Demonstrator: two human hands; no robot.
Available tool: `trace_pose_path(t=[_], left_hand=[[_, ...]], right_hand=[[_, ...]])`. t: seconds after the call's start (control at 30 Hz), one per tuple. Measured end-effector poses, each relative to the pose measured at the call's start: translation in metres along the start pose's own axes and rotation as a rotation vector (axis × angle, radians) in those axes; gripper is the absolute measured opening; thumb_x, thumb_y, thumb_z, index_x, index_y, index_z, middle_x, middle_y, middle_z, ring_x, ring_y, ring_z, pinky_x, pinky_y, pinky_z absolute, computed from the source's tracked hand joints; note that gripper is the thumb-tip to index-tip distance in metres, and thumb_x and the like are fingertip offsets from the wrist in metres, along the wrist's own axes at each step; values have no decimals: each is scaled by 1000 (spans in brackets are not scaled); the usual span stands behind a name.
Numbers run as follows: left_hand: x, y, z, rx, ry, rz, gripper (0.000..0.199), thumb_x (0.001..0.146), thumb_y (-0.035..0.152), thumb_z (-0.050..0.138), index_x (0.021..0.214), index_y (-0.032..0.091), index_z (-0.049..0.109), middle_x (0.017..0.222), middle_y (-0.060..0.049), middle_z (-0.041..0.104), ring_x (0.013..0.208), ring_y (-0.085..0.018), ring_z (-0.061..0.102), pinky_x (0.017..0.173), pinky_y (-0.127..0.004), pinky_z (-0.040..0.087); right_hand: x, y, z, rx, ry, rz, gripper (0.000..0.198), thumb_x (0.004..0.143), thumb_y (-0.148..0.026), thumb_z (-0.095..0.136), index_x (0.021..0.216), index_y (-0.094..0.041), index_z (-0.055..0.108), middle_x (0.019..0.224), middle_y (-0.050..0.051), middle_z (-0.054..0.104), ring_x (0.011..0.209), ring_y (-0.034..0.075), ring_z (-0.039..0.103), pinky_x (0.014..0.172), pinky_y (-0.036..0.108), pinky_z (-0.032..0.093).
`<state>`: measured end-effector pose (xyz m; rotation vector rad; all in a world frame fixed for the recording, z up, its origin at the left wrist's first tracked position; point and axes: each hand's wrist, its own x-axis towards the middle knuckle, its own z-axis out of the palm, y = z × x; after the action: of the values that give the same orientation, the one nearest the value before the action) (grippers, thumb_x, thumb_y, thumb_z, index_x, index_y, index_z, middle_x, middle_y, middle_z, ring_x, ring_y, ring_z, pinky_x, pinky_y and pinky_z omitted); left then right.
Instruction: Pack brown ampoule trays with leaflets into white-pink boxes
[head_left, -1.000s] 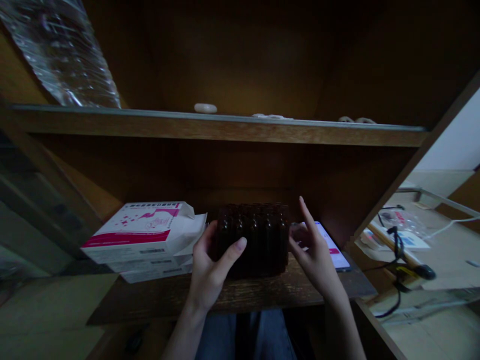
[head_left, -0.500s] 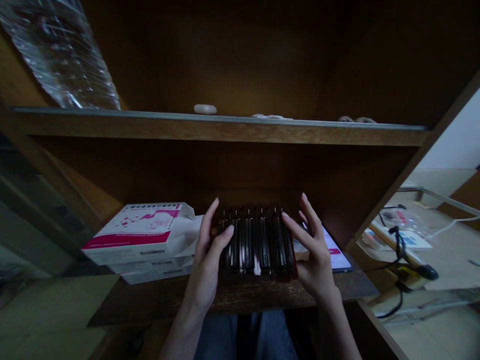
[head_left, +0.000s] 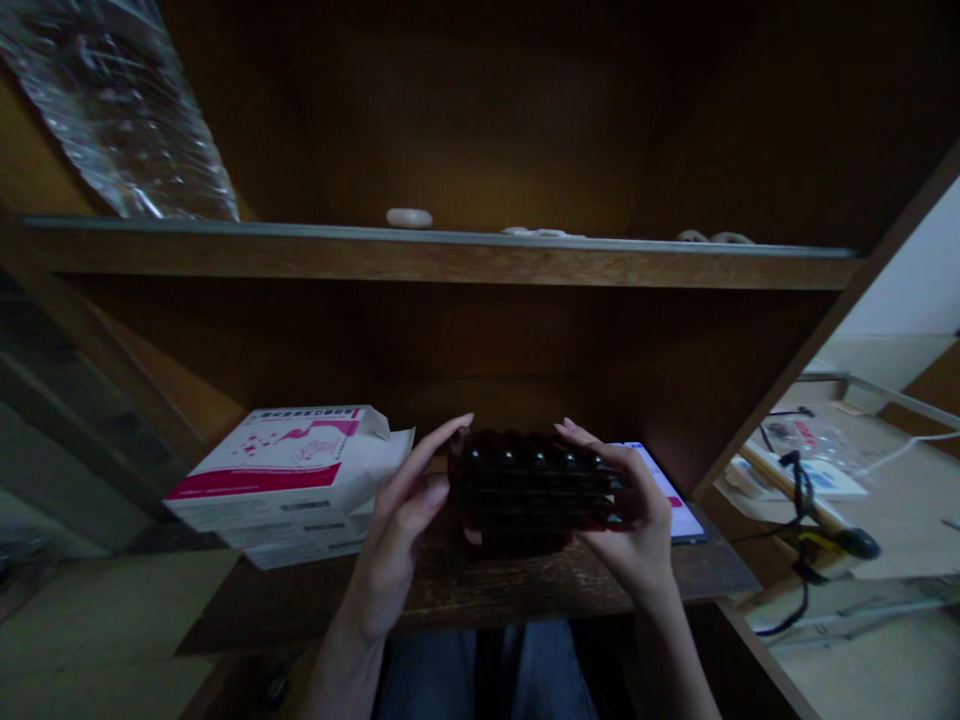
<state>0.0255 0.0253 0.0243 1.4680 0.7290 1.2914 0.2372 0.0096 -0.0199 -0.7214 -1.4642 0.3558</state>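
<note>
Between my hands is a stack of dark brown ampoule trays, tilted so the rounded ends of the ampoules face me in rows. My right hand grips its right end, thumb below and fingers along the top. At the left end, my left hand holds the stack with fingers reaching over the far corner; some of its fingertips are hidden. To the left, white and magenta cartons lie piled, their flaps open toward me. A lit phone rests behind my right hand.
The dark wooden board under my hands juts from the cabinet. Above runs a shelf edge with small pale objects on it and a plastic-wrapped pack at left. At right, a pole with a black cable stands close.
The ampoule stack has tipped from showing its long upper face to showing its ends and layers. My left hand has shifted slightly left and down; my right fingers have lowered around the stack.
</note>
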Motion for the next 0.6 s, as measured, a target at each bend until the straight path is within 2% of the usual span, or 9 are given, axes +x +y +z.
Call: trace_pose_path(t=[0.07,0.1,0.17,0.23,0.3,0.4,0.5,0.6], left_hand=[[0,-1,2,-41,-75,-82,59,86,48,53,137,18,50,75,-2,74,72,-20,68,77,-31,53],[1,-1,4,-42,-101,-133,63,87,49,53,140,16,45,59,1,68,58,-18,65,70,-32,54],[2,-1,8,-2,-101,-219,64,90,51,50,141,13,39,42,7,55,42,-16,57,57,-30,53],[4,-1,10,64,-55,-268,61,90,53,49,136,14,42,36,11,46,34,-15,50,47,-27,49],[5,-3,9,131,-23,-290,55,89,57,50,125,15,49,34,13,40,29,-13,44,40,-24,44],[5,-5,7,232,-1,-308,44,87,61,49,95,18,57,33,11,38,26,-11,37,35,-21,35],[3,-7,4,325,102,-282,49,87,62,47,60,21,46,32,8,35,28,-8,34,34,-21,29],[2,-8,2,332,153,-245,54,87,58,49,48,22,35,34,6,31,32,-8,31,37,-22,28]], right_hand=[[-1,0,5,-9,72,48,49,70,-24,82,112,-27,56,125,6,65,119,27,59,101,44,49],[-1,-1,8,-31,107,82,46,70,-26,82,109,-26,57,117,6,68,111,26,63,94,41,53],[-1,-2,13,-72,153,164,38,72,-31,81,101,-24,58,98,3,70,89,22,67,76,35,56],[0,-4,17,-66,167,233,34,73,-34,80,96,-23,57,86,1,67,76,19,64,66,31,54],[1,-7,20,-18,169,270,34,73,-35,79,96,-23,56,86,0,66,77,18,62,67,30,53],[5,-11,22,34,179,295,29,75,-35,77,93,-23,56,87,0,67,79,18,62,70,30,52],[8,-14,21,51,196,352,25,77,-36,74,87,-23,55,83,0,66,78,18,62,69,29,52],[10,-14,16,84,226,443,26,79,-41,71,91,-23,56,83,0,66,78,18,63,68,28,52]])
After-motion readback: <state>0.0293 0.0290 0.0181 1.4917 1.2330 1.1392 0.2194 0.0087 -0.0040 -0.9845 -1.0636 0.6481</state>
